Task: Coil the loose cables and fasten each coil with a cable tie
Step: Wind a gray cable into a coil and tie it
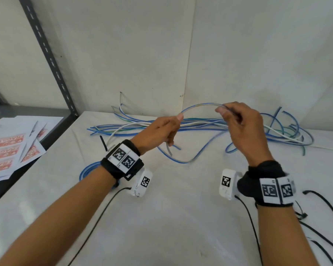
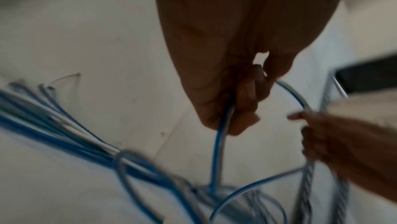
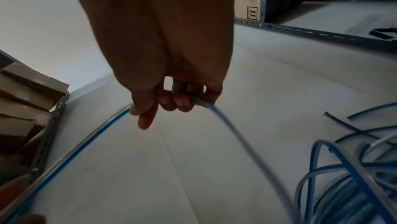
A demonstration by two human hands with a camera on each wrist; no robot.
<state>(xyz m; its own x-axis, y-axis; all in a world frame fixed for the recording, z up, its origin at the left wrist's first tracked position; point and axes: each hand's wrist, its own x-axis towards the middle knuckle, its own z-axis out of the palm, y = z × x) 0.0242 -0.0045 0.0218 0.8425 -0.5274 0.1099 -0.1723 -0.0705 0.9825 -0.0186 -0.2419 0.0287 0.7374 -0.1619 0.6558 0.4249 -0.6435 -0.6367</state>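
Note:
A blue-and-white cable (image 1: 200, 105) arches in the air between my two hands above the white table (image 1: 171, 217). My left hand (image 1: 169, 129) grips one part of it, and a short end (image 1: 168, 150) hangs below the fist. My right hand (image 1: 231, 114) pinches the other side of the arch between thumb and fingers. In the left wrist view the cable (image 2: 219, 151) runs down from my left hand (image 2: 242, 102). In the right wrist view it (image 3: 234, 131) trails from my right hand (image 3: 171, 102). A tangle of loose blue and white cables (image 1: 210, 125) lies behind. A coiled blue cable (image 1: 88, 169) lies under my left wrist.
Black cable ties (image 1: 323, 206) lie at the table's right front, and one (image 1: 103, 144) lies near my left wrist. Printed red-and-white sheets (image 1: 12, 148) cover a dark shelf on the left. A grey slotted rack post (image 1: 48, 54) stands beside the white wall.

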